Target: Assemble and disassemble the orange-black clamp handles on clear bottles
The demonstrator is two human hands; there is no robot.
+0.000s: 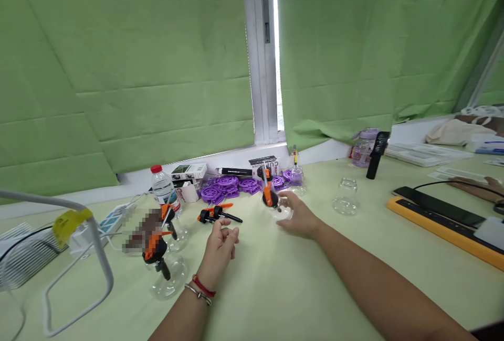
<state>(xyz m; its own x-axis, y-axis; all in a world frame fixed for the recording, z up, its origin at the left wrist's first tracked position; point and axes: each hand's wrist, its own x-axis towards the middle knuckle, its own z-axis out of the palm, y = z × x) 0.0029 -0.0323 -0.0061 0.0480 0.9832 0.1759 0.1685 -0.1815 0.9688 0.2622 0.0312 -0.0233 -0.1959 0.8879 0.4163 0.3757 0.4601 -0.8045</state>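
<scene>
My right hand point(296, 216) grips a small clear bottle point(284, 212) by its side, fingers wrapped round the body. An orange-and-black top point(270, 195) leans at its mouth; whether it is fastened I cannot tell. My left hand point(220, 246) is raised over the table with its fingers curled in, and nothing shows in them. Just beyond it lie loose orange-and-black tops point(216, 213) with dark stems. To its left stand two clear bottles, the nearer bottle point(170, 280) bearing an orange-and-black top point(156, 251).
Purple plastic parts point(226, 188) are heaped at the back beside small boxes point(189, 172) and a red-capped water bottle point(162, 186). An upturned clear bottle point(346, 196) stands right of my right hand. A white metal frame point(100, 257) rises at left; another person's hand point(482, 188) rests far right.
</scene>
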